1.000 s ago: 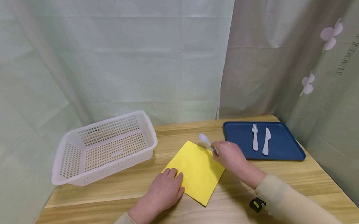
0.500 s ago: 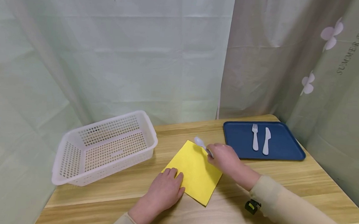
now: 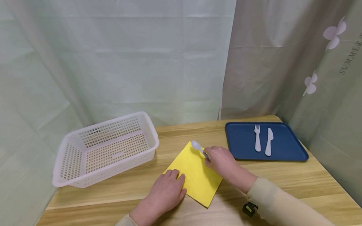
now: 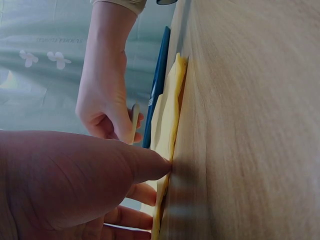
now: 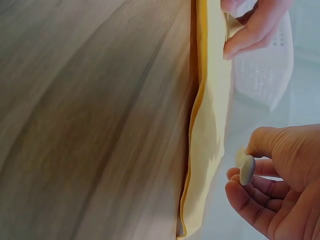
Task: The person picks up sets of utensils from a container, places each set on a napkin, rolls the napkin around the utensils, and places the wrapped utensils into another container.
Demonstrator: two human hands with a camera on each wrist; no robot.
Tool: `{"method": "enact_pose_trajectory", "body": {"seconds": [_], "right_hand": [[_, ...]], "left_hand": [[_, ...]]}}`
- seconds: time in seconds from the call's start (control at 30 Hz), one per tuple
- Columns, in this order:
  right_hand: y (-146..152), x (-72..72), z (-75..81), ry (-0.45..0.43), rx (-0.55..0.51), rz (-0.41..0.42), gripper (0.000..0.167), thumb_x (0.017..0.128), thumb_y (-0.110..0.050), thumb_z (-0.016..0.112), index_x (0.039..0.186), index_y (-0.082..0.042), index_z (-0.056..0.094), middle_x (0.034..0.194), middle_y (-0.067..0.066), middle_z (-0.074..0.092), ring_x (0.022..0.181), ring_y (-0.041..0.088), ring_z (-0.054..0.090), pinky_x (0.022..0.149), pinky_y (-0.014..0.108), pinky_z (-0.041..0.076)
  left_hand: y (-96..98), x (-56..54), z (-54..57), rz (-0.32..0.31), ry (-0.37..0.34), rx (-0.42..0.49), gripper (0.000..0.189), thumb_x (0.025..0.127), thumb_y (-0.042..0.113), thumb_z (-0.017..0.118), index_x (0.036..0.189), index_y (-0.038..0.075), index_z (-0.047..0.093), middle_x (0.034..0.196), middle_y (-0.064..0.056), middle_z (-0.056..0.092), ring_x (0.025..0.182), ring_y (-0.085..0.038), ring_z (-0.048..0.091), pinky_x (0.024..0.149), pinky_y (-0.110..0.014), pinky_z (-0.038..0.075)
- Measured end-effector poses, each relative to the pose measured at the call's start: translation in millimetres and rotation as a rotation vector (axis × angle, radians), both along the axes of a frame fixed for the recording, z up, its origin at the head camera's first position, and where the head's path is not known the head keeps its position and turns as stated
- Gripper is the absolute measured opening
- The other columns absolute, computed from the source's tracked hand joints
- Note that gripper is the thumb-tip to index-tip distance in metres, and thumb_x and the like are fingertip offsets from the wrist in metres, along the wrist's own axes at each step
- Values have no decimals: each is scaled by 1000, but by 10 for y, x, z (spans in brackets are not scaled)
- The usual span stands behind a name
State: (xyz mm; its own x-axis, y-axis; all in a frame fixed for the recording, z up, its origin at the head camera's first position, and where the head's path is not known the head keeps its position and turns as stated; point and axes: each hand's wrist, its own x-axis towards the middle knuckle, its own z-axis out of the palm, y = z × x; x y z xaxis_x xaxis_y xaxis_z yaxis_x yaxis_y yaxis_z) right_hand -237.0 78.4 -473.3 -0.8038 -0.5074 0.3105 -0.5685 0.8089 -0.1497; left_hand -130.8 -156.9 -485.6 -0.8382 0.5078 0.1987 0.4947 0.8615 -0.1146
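Note:
A folded yellow napkin (image 3: 195, 178) lies on the wooden table, its layered edge showing in both wrist views. My left hand (image 3: 167, 191) rests on its near-left edge, fingers extended over the surface and thumb at the border. Above the napkin's far right part, my right hand (image 3: 223, 161) pinches a white plastic spoon (image 3: 196, 145) by the handle. The spoon's bowl points up and left, near the napkin's far corner. In the right wrist view the rounded handle end (image 5: 247, 170) sticks out between thumb and fingers.
At the back right, a blue tray (image 3: 284, 150) holds a white fork (image 3: 257, 138) and a white knife (image 3: 269, 142). A white perforated basket (image 3: 105, 144) stands on the left. Curtains (image 3: 141, 55) hang behind the table. Under my right sleeve is a small black object (image 3: 249, 209).
My right hand has carried the spoon left and slightly toward me, so its bowl now overlaps the napkin's far corner. The left hand has stayed put.

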Motion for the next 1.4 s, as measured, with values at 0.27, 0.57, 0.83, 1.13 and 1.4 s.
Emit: {"method": "enact_pose_trajectory", "body": {"seconds": [0.27, 0.57, 0.83, 1.13, 1.4], "right_hand": [[-112, -5, -36, -39, 17, -6, 12, 92, -8, 86, 98, -8, 76, 79, 3, 66, 67, 17, 56, 62, 35, 52], [-194, -14, -77, -43, 24, 1, 13, 92, -7, 86, 92, -8, 73, 74, 2, 61, 63, 16, 52, 61, 35, 51], [-225, -26, -103, -62, 28, -2, 16, 92, -6, 84, 87, -9, 70, 71, 2, 56, 62, 18, 49, 60, 35, 47], [-253, -33, -140, -53, 45, 3, 17, 93, -7, 85, 90, -9, 69, 72, 3, 57, 62, 19, 49, 61, 37, 48], [-271, -10, -187, -14, 58, 13, 18, 92, -8, 87, 92, -8, 68, 77, 5, 57, 63, 20, 51, 61, 39, 51]], "left_hand": [[2, 4, 14, 1, 0, -9, 45, 98, 38, 82, 128, 5, 75, 125, -17, 70, 113, -35, 67, 91, -49, 60], [11, 1, 14, 15, -23, -30, 47, 100, 40, 79, 132, 6, 75, 127, -16, 69, 116, -34, 66, 91, -49, 60], [3, -3, 0, 10, -5, -28, 47, 99, 40, 80, 131, 5, 75, 126, -16, 69, 114, -34, 66, 90, -48, 60], [0, -6, -2, 9, -3, -25, 47, 99, 39, 80, 130, 5, 75, 125, -16, 69, 114, -34, 66, 90, -49, 60], [0, -5, 0, 9, -5, -35, 47, 100, 40, 80, 131, 6, 75, 126, -16, 69, 114, -34, 66, 89, -48, 60]]}}
